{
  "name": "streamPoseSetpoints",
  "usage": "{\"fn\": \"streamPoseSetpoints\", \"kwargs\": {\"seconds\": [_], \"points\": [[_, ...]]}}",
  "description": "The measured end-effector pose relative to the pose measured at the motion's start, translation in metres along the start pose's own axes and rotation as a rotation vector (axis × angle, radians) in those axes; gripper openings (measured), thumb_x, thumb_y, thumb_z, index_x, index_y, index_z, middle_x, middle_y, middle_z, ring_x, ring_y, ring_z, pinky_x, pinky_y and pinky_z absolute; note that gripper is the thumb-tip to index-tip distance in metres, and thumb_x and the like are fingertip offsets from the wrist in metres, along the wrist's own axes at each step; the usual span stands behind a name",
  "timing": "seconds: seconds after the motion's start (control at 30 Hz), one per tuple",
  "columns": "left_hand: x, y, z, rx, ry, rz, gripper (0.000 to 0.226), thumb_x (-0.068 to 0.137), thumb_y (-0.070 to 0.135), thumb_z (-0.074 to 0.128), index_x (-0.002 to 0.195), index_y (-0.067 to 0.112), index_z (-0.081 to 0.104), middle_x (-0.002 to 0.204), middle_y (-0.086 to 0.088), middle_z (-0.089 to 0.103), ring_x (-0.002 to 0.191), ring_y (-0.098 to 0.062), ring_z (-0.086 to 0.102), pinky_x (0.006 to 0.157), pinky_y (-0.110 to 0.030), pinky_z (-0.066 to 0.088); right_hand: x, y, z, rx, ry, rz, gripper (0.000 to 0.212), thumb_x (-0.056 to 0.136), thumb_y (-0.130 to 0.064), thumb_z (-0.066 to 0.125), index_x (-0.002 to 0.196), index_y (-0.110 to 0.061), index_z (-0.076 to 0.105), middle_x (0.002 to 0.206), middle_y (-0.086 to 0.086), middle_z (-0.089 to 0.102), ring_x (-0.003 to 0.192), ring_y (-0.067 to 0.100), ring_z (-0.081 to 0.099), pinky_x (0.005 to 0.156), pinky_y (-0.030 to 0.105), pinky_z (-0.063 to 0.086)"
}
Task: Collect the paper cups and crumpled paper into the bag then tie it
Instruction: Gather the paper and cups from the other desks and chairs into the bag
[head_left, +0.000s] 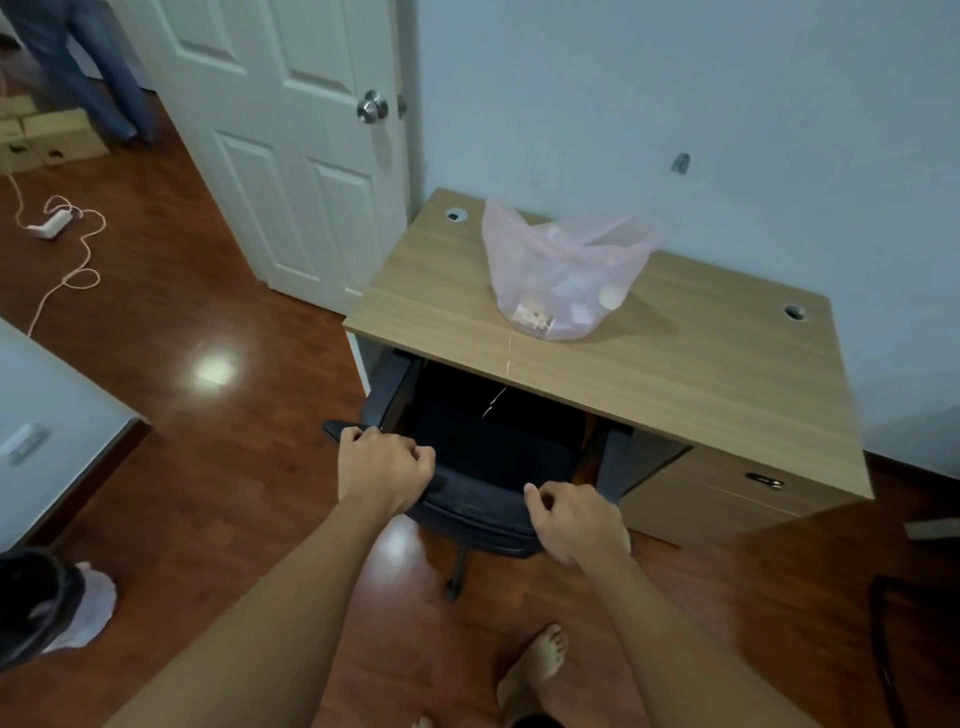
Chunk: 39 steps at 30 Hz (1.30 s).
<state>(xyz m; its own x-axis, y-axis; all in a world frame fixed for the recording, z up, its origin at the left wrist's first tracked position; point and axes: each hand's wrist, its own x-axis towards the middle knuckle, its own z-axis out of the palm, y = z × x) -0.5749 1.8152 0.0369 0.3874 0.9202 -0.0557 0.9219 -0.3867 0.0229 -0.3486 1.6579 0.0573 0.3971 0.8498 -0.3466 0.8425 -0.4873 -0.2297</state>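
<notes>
Bag (561, 280): pink and see-through, on the desk (675, 384) close to the wall. Its mouth is up, loose and untied. Cups (610, 297) and paper (535, 318) show through its side.
Left hand (382, 460): fingers curled over the top edge of the chair (483, 499) back, gripping it.
Right hand (576, 519): also gripping the chair back, with thumb and curled fingers on its top edge.
Direction: the bag lies ahead of both hands, beyond the chair and most of the desk top. It is roughly in line with the right hand, which is the nearer one.
Axis: the bag stands upright, its handle flaps spread to left and right.
In the way: the chair, its seat tucked under the desk, stands between the person and the bag, and both hands are busy with it.
Around: a thin string (509, 358) hangs over the desk's front edge just below the bag. A white door (291, 156) stands left of the desk, and a power strip (52, 226) lies on the floor far left.
Stage: collecting looks done. Tying appears to remain, and it likely needs both hands freed from the chair.
</notes>
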Motion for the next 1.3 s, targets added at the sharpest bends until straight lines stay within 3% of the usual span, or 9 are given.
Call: {"fn": "streamPoseSetpoints", "kwargs": {"seconds": [0.47, 0.87, 1.0, 1.2, 1.3], "points": [[0.13, 0.088, -0.006, 0.005, -0.054, 0.026, 0.052, 0.093, 0.048, 0.033, 0.067, 0.024, 0.071, 0.071, 0.002, 0.07, 0.087, -0.022, 0.062, 0.093, -0.041, 0.038, 0.12, 0.065, -0.066, 0.022, -0.016, 0.073, 0.052, 0.109, -0.064, 0.034, 0.104, -0.035, 0.077, 0.096, -0.004, 0.077, 0.095, 0.026, 0.073, 0.084, 0.039, 0.059], [0.179, 0.125, 0.0, -0.038, -0.009, 0.009, 0.046, 0.088, 0.045, 0.033, 0.053, 0.024, 0.055, 0.063, 0.005, 0.066, 0.077, -0.019, 0.057, 0.09, -0.041, 0.039, 0.176, 0.099, -0.094, 0.076, -0.035, 0.08, 0.044, 0.104, -0.06, 0.044, 0.1, -0.031, 0.078, 0.105, -0.004, 0.078, 0.103, 0.028, 0.073, 0.093, 0.041, 0.057], [0.183, 0.124, 0.003, -0.029, 0.02, 0.008, 0.048, 0.089, 0.044, 0.034, 0.054, 0.023, 0.059, 0.061, 0.005, 0.065, 0.074, -0.018, 0.056, 0.086, -0.04, 0.036, 0.183, 0.102, -0.092, 0.066, -0.026, 0.059, 0.044, 0.104, -0.06, 0.044, 0.099, -0.03, 0.076, 0.101, -0.005, 0.076, 0.1, 0.026, 0.072, 0.091, 0.041, 0.057], [0.186, 0.125, -0.004, 0.002, -0.047, -0.014, 0.049, 0.088, 0.05, 0.033, 0.065, 0.027, 0.07, 0.073, 0.006, 0.072, 0.082, -0.018, 0.06, 0.084, -0.04, 0.037, 0.189, 0.101, -0.093, 0.094, -0.113, 0.077, 0.043, 0.101, -0.064, 0.045, 0.104, -0.032, 0.074, 0.113, -0.007, 0.073, 0.111, 0.026, 0.07, 0.092, 0.04, 0.05], [0.189, 0.126, -0.01, 0.019, -0.159, -0.024, 0.048, 0.087, 0.057, 0.035, 0.079, 0.032, 0.075, 0.084, 0.009, 0.074, 0.093, -0.016, 0.061, 0.088, -0.041, 0.036, 0.193, 0.1, -0.094, 0.132, -0.144, 0.146, 0.054, 0.102, -0.068, 0.04, 0.093, -0.029, 0.076, 0.104, -0.005, 0.075, 0.102, 0.028, 0.071, 0.082, 0.039, 0.048]]}}
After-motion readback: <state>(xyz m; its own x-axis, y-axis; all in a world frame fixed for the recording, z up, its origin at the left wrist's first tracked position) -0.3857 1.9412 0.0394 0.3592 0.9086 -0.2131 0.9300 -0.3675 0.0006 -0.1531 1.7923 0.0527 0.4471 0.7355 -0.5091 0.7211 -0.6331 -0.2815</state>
